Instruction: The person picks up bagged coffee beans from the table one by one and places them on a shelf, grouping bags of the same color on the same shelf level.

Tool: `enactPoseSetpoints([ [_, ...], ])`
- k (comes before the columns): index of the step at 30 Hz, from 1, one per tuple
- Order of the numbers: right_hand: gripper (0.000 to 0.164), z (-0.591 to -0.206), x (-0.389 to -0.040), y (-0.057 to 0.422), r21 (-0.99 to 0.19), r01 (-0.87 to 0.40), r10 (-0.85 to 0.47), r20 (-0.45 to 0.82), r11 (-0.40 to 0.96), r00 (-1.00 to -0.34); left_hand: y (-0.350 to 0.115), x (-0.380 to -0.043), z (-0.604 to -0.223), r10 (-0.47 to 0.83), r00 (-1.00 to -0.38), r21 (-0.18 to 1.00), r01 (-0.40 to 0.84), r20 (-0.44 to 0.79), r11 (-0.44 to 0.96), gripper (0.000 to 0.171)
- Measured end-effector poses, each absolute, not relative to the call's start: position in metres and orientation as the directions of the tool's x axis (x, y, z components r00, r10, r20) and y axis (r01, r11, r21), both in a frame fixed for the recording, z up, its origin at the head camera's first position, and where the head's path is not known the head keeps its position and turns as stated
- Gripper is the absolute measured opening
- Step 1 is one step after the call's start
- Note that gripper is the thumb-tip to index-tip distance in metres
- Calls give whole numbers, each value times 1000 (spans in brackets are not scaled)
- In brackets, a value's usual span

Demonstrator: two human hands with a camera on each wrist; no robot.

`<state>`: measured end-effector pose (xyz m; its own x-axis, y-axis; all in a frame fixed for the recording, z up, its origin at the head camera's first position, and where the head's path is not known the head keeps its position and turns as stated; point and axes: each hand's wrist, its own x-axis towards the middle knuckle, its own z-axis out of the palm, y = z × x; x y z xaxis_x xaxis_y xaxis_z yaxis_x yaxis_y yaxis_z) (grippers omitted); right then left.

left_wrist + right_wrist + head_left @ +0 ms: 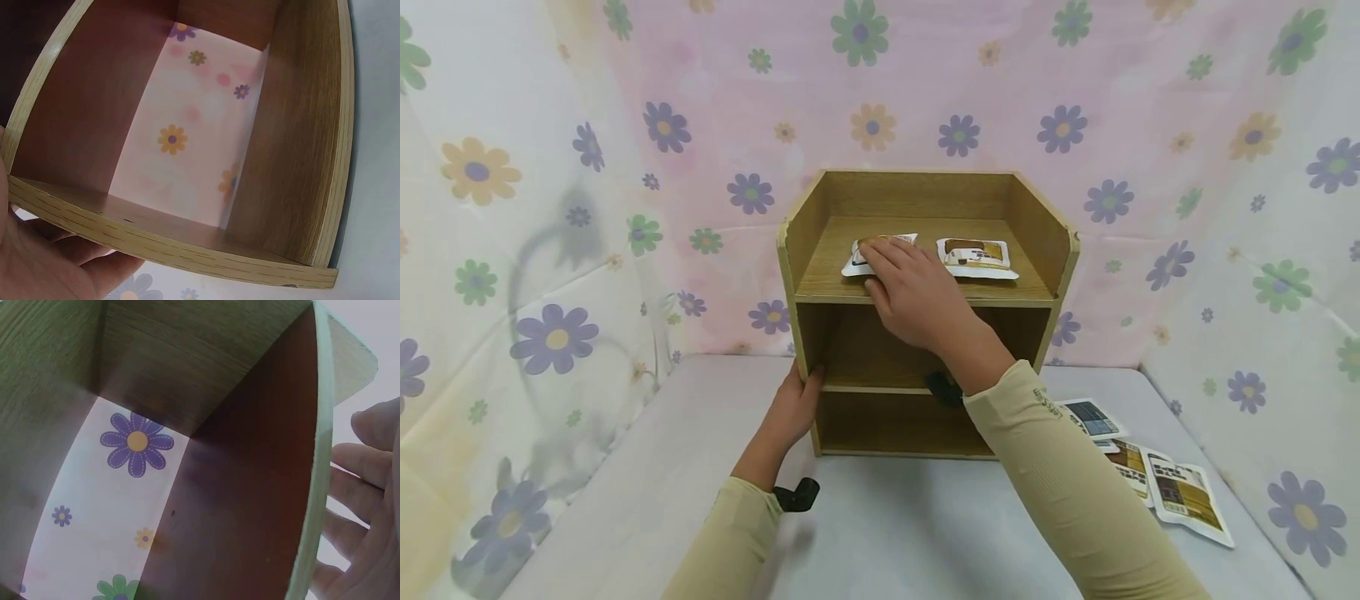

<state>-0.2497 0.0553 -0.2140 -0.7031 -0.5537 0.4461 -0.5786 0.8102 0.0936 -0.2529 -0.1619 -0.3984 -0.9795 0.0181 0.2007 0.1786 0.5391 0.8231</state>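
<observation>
A wooden shelf unit (865,389) stands on the white table, with two lower compartments and a walled top. My left hand (792,408) grips its left side panel; in the left wrist view that hand (56,265) has its fingers behind the panel's edge. On the top shelf, my right hand (917,292) rests its extended fingers on a white-edged packet (853,267), covering much of it. Just right of those fingers lies another packet (976,254) with a brown and white print. The right wrist view catches the right hand (362,494) beyond the shelf's front edge.
Several flat packets (1187,496) lie overlapping on the table (625,467) to the right of the unit, one with a dark blue print (1092,418). Flower-patterned cloth (910,92) hangs behind and along both sides.
</observation>
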Motion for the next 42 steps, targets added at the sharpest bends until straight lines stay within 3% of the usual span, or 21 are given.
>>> enactPoseSetpoints([
  [11, 48, -220, -236, 68, 99, -611, -566, 514, 786, -645, -165, -254, -399, 15, -977, 826, 187, 212, 532, 55],
  [42, 48, -239, -201, 120, 21, -642, -516, 616, 767, -596, -162, -255, -400, 32, -976, 820, 200, 217, 537, 55],
])
